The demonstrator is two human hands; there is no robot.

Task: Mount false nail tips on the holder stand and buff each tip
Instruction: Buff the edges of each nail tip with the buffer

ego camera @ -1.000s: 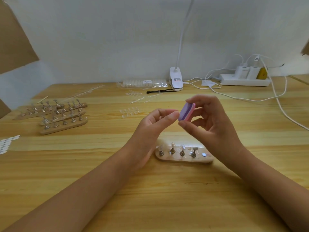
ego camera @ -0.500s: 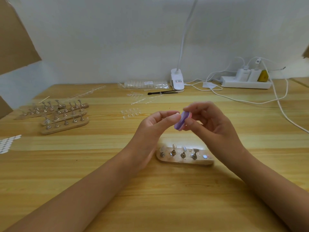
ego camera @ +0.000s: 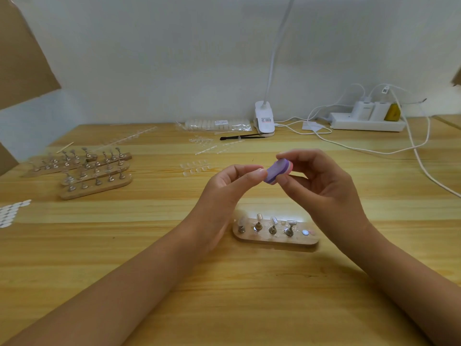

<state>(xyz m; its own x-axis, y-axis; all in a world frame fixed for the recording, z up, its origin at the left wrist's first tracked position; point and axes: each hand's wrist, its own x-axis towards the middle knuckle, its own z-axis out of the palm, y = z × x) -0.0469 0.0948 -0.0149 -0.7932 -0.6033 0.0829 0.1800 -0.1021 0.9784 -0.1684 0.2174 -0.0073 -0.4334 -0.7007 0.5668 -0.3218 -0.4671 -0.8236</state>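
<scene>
Buffer [ego camera: 277, 171], pinched by right hand [ego camera: 321, 182], lies touching left hand [ego camera: 224, 193] fingertips, just to their right; whether those grasp anything cannot be told.

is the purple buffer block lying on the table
No, the right hand pinches the purple buffer block up in the air, above the table.

No text is legible. Printed labels appear on the lamp clip [ego camera: 265, 120], the bag of nail tips [ego camera: 219, 124] and a cable tag [ego camera: 385, 90], all too small to read.
</scene>
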